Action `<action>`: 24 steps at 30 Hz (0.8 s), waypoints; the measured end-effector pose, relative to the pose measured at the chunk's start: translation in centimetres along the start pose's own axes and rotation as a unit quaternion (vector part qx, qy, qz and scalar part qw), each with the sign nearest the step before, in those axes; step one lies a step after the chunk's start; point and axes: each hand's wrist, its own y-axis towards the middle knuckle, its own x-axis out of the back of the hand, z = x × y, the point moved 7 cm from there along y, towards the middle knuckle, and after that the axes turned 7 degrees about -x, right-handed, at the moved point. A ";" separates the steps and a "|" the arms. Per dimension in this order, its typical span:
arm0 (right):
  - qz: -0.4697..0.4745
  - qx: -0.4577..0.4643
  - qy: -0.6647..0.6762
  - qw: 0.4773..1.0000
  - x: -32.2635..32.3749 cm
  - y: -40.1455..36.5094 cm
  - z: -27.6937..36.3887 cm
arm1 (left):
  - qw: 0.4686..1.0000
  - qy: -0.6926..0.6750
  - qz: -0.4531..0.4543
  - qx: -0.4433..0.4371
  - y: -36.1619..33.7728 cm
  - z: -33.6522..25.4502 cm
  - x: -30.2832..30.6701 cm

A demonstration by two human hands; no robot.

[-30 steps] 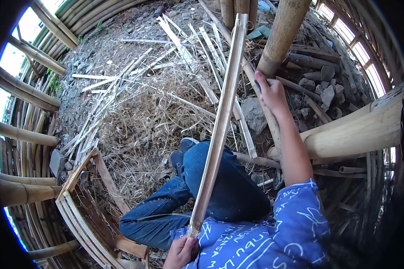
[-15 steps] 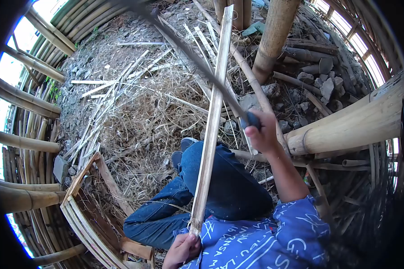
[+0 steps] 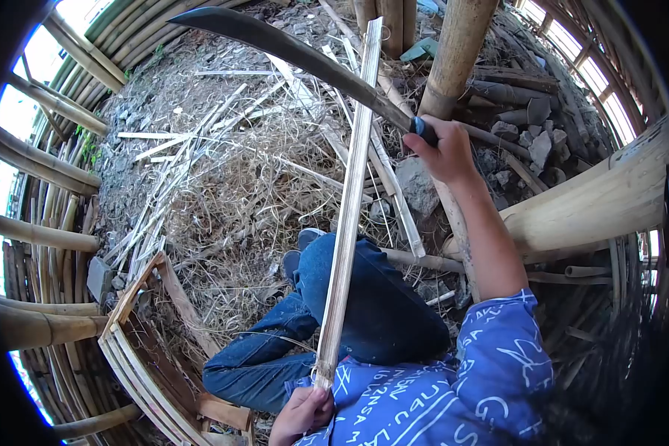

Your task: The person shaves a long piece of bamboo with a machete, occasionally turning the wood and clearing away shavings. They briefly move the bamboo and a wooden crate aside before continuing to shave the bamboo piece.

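Note:
A long split bamboo strip [image 3: 347, 215] slants up from my lap, past my bent knee, towards the top of the view. My left hand [image 3: 305, 410] is closed round its lower end. Out to the right, my right hand [image 3: 444, 149] grips the dark handle of a machete [image 3: 297, 56]. The long curved blade points to the upper left and crosses the upper part of the strip; whether the two touch I cannot tell.
Thin shavings [image 3: 238, 193] and loose strips cover the ground ahead. A wooden frame [image 3: 137, 379] lies at the lower left. Thick bamboo poles [image 3: 457, 56] and broken stones [image 3: 541, 147] are on the right. Bamboo walls curve round both sides.
My right hand has moved up and away from my body, and the machete blade now shows whole to its tip. The strip and my left hand have hardly moved.

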 end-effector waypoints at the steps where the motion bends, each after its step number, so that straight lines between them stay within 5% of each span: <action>1: -0.002 0.002 0.000 1.000 0.0 0.5 0.0 | 1.000 -0.011 0.006 -0.006 0.1 0.2 0.0; 9: -0.022 -0.052 -0.010 0.998 -0.2 5.1 -1.8 | 1.000 0.006 -0.024 0.014 -0.1 0.6 0.2; 11: -0.021 -0.057 -0.034 0.998 -0.3 5.7 -1.2 | 0.989 0.091 -0.111 -0.039 -0.7 0.0 0.2; 15: 0.027 -0.094 -0.087 0.991 -1.1 7.2 -1.0 | 0.994 0.031 -0.105 -0.003 -0.9 2.7 1.6; 24: 0.029 -0.058 -0.093 0.994 -3.2 8.5 -0.1 | 0.989 0.053 -0.140 -0.022 -1.4 2.1 1.9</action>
